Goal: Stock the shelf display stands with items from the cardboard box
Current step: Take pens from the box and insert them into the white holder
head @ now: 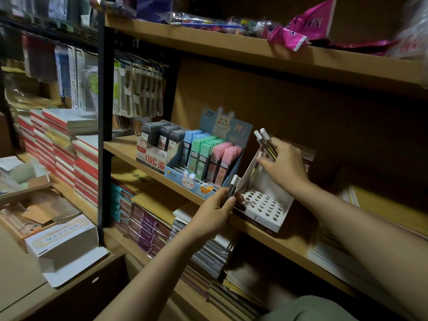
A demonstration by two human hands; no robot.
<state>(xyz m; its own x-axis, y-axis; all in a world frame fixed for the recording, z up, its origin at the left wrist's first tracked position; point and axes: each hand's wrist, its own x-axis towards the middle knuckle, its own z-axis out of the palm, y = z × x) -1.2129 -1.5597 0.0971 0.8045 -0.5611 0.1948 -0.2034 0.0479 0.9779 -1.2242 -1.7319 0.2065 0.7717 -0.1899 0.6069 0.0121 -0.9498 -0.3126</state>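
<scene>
**Pens going into the white holed stand, middle shelf**

The white display stand (pixel 264 202) sits at the front edge of the middle shelf (pixel 266 230), its near corner just over the edge. Its base is a grid of round holes, all showing unfilled; its back panel rises toward your right hand.

Your right hand (pixel 283 167) is over the back of the stand, fingers curled round a small bundle of pens (pixel 268 144) with white caps pointing up and left. How many are in the bundle I cannot tell; two caps show. The fingertips touch the stand's back panel.

Your left hand (pixel 214 213) is at the stand's front left corner, pinching a single pen (pixel 232 188), dark barrel, white cap up, close to upright and against the stand's side wall.

Just left of the stand, touching or nearly so: the bunny-print display of pastel lead cases (pixel 206 156) in blue, green and pink. Left of that, a display of grey 0.7 HB lead cases (pixel 159 140).

Lower left, well apart from the shelf: an open white carton (pixel 62 239) on a cardboard surface.
</scene>
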